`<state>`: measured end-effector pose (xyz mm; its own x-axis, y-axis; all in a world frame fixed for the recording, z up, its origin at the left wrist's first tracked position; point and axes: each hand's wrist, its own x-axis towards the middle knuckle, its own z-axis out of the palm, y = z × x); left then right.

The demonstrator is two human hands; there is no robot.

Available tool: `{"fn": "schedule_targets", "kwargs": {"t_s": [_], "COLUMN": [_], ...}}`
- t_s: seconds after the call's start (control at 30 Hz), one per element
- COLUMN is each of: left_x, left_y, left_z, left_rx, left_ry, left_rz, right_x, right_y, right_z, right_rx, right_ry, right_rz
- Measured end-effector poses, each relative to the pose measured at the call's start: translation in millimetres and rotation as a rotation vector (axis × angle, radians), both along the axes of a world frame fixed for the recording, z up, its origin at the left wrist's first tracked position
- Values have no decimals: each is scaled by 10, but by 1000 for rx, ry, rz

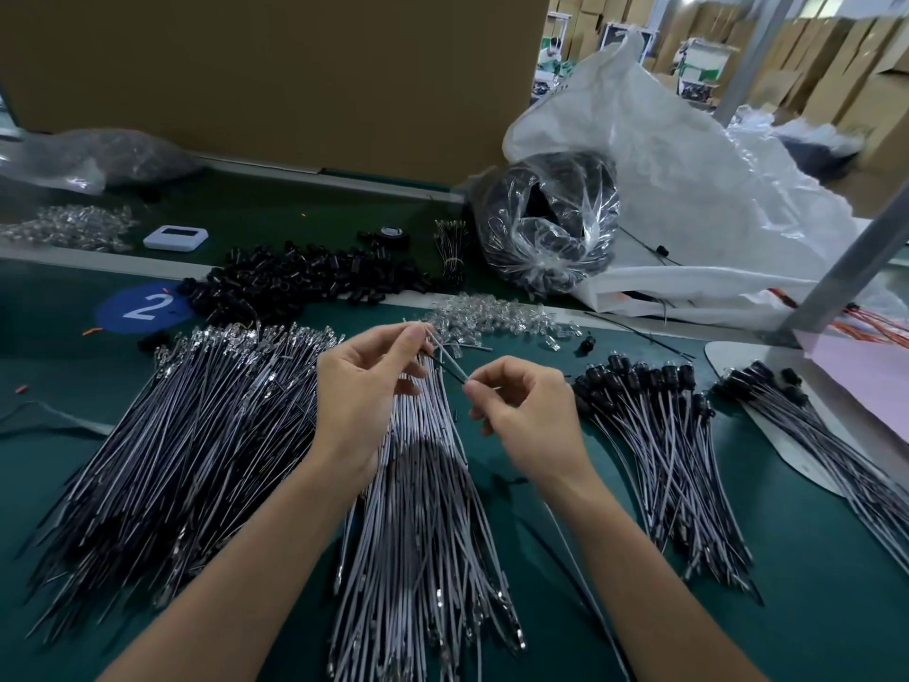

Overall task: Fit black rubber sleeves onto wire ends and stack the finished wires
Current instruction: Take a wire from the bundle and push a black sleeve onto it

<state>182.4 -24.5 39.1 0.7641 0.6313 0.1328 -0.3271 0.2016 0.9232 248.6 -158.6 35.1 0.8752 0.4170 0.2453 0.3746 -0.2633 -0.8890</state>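
Above the green bench (811, 583), the left hand (361, 391) pinches the upper end of a thin grey wire (450, 361) between its curled fingers (418, 337). The right hand (529, 411) pinches the lower end between thumb and forefinger, so the wire slants between the two hands. The heap of black rubber sleeves (305, 283) lies beyond the hands. Finished black-capped wires (659, 450) lie stacked just right of the right hand, and bare grey wires (196, 425) fan out on the left.

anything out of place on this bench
Minor strays only: one black sleeve lies alone by the clear caps, apart from the sleeve pile; an orange scrap sits on the green mat at far left.
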Motion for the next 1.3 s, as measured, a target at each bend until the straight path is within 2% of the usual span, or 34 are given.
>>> {"fn": "schedule_targets", "kwargs": {"t_s": [0.37, 0.43, 0.57, 0.63, 0.77, 0.83, 0.97, 1.2, 1.23, 1.3], "left_x": [34, 71, 395, 685, 1071, 1139, 1230, 1214, 1201, 1136], "left_y": [74, 182, 514, 664, 875, 918, 966, 1032, 1029, 994], "left_z": [-58, -23, 155, 252, 144, 2, -54, 19, 53, 141], "left_rx": [81, 261, 1030, 1192, 1237, 1308, 1298, 1274, 1230, 944], "left_ry": [105, 196, 533, 670, 940, 986, 911, 924, 880, 708], "left_rz": [72, 180, 301, 299, 176, 159, 247, 265, 286, 316], "right_x": [141, 165, 192, 204, 225, 229, 236, 212, 223, 231], "right_y": [-80, -107, -116, -112, -128, -135, -114, -124, -132, -144], "right_z": [-13, -18, -34, -53, -93, -109, -119, -104, -97, -73], "right_rx": [38, 61, 44, 40, 42, 52, 54, 49, 49, 57], "right_ry": [17, -4, -70, -88, -82, -87, -115, -155, -166, -187], "right_rz": [-147, -189, -218, -213, -187, -183, -170, -165, -174, -185]}}
